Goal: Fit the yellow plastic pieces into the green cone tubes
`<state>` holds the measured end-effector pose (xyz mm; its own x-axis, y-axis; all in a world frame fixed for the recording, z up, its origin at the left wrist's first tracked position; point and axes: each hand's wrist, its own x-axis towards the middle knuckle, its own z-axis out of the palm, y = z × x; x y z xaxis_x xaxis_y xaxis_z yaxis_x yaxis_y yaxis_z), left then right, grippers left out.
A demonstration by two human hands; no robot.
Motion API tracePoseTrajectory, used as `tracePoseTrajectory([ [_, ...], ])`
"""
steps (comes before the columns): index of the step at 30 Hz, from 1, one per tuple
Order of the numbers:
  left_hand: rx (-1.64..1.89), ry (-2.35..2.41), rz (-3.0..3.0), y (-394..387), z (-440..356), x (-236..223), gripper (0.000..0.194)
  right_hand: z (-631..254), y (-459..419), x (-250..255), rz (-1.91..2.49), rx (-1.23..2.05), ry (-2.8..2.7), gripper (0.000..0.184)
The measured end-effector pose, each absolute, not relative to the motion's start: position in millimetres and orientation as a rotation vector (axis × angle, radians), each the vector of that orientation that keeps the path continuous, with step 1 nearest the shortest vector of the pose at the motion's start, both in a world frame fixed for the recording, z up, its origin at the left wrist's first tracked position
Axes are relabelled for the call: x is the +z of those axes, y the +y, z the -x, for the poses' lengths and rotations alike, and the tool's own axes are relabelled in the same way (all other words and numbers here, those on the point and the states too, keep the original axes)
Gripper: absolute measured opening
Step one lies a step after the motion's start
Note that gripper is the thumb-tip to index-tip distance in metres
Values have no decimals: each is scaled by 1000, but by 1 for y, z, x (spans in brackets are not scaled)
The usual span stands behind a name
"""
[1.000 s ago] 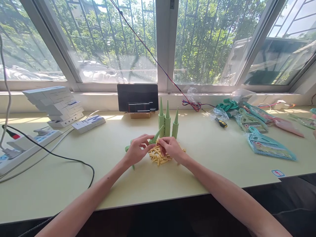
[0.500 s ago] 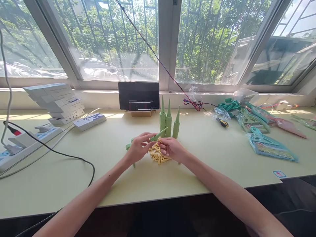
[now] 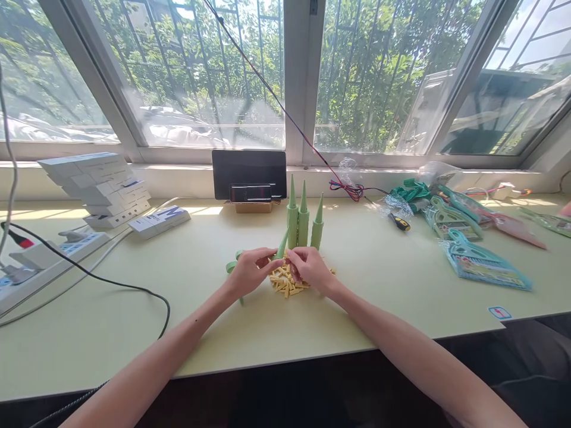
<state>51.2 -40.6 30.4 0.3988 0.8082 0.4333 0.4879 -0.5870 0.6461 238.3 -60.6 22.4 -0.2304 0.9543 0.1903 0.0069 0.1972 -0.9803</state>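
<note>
My left hand (image 3: 253,272) is closed on a pale green cone (image 3: 282,244), its tip pointing up and slightly right. Close beside it, my right hand (image 3: 311,268) pinches a small yellow piece near the cone's wide end; the fingers mostly hide that piece. Below both hands lies a heap of short yellow pieces (image 3: 286,289), partly covered by them. Just behind stand three green cylinders with pointed cone tops (image 3: 303,226), upright on the table. Green curved parts (image 3: 231,266) lie to the left of my left hand.
A dark tablet (image 3: 248,172) leans at the window, behind the table (image 3: 214,339). White boxes (image 3: 102,187) and a power strip (image 3: 57,261) with cables are on the left. At right are a screwdriver (image 3: 399,222) and bagged dustpan-and-brush sets (image 3: 484,264).
The green cone has tipped from a rightward slant to more upright. My right hand's fingers have closed in nearer its base, and the view has shifted slightly.
</note>
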Motion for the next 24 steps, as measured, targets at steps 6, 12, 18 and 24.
tracePoseTrajectory([
  [6, 1028, 1132, -2352, -39, -50, 27, 37, -240, -60, 16, 1018, 700, -1756, 40],
  [12, 1037, 1086, -2291, -40, -49, 26, 34, -241, -58, 13, 959, 507, -1864, 37],
  [18, 1014, 1091, -2209, -40, -49, 25, 31, -237, -60, 13, 996, 562, -1808, 38],
  [24, 1030, 1060, -2174, -40, -49, 27, 35, -236, -62, 15, 1041, 759, -1715, 41],
])
